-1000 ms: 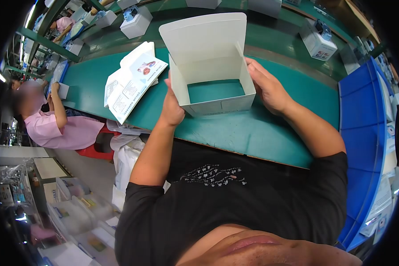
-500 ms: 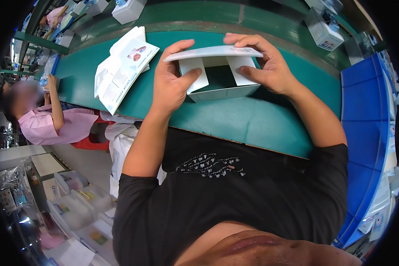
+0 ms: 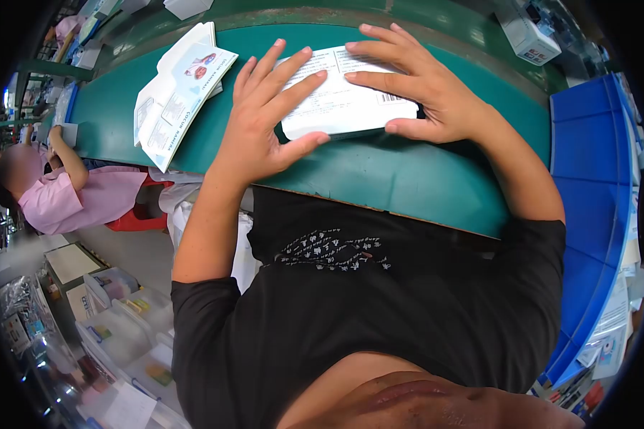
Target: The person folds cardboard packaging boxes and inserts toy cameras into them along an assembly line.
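Observation:
A white cardboard box (image 3: 350, 107) with printed text and a barcode lies on the green work table in front of me, its printed panel facing up. My left hand (image 3: 261, 118) is open, its fingers spread over the left part of that panel and the thumb by the near edge. Over the right part, my right hand (image 3: 426, 89) rests with fingers stretched out and thumb at the near right corner. The sides of the box are mostly hidden. Left of my hands lie flat, unfolded printed cartons (image 3: 186, 96) in a small stack.
Blue plastic bins (image 3: 587, 193) stand along the right side. A white box (image 3: 526, 39) sits at the back right. At the left, a person in a pink shirt (image 3: 79, 196) works at the same table (image 3: 408, 168). Clear plastic tubs (image 3: 125, 325) are at the lower left.
The box's open side with its inner flaps no longer shows; the printed panel now faces up. My fingers have gone from gripping the box's ends to lying spread on top.

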A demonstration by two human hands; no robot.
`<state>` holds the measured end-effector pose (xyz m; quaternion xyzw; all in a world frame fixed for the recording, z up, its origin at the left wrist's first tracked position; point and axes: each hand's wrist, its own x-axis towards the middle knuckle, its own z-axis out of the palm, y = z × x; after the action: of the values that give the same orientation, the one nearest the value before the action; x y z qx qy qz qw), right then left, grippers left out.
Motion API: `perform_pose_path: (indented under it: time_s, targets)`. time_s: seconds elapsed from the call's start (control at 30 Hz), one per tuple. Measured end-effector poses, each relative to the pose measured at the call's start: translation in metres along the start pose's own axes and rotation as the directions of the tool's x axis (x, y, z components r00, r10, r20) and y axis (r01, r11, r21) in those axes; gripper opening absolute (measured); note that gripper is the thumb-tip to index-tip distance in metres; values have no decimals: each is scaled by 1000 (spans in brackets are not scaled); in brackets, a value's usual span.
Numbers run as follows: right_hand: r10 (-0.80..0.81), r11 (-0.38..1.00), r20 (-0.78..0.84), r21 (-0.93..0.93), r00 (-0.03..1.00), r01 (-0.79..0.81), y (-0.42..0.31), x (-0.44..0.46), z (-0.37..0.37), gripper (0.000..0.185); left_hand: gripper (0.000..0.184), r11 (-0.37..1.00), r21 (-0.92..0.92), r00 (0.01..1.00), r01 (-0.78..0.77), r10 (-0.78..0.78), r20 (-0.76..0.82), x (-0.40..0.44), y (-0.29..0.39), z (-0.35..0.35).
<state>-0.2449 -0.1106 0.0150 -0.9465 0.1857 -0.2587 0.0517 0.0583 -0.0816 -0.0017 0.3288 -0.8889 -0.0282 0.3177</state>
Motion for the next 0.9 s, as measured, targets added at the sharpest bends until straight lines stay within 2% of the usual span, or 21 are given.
perform_pose_path:
  time_s: [0.13,0.3,0.5,0.53,0.6,0.67,0.7,0.77,0.8,0.9]
  targets:
    - [-5,999,1,-43,1000,5,-5,-4,3,47,58,1000,7,1000,15,-15,23,-1,1,-2]
    - [43,999,38,31,998,-44,-6,1,-5,42,52,997,21,988,-68,64,142,6,-7,-17]
    - [60,997,72,-56,996,-56,-9,-3,-5,39,51,996,76,963,-36,15,270,3,-1,-20]
    - [57,992,47,-115,997,-51,-5,-2,-6,39,51,991,95,968,-89,64,244,7,-3,-21]
    - [11,1000,52,-11,999,-10,-5,-8,-4,40,51,1000,12,965,-28,24,262,8,5,-22]
    - [8,1000,40,-19,999,-7,-6,-11,2,43,51,993,112,953,-38,2,303,7,12,-23]
    - [16,999,43,-45,999,-14,-8,-12,3,43,51,993,105,957,-57,24,290,7,15,-26]
    - [-36,997,-1,-66,999,36,-6,-10,6,44,66,950,271,922,-156,41,386,9,14,-29]
    - [-31,996,1,-85,1000,31,-1,-9,6,44,66,949,268,925,-168,57,376,14,15,-30]
    - [-37,985,-161,163,986,63,20,-4,3,45,81,997,68,922,-34,5,388,37,26,-37]
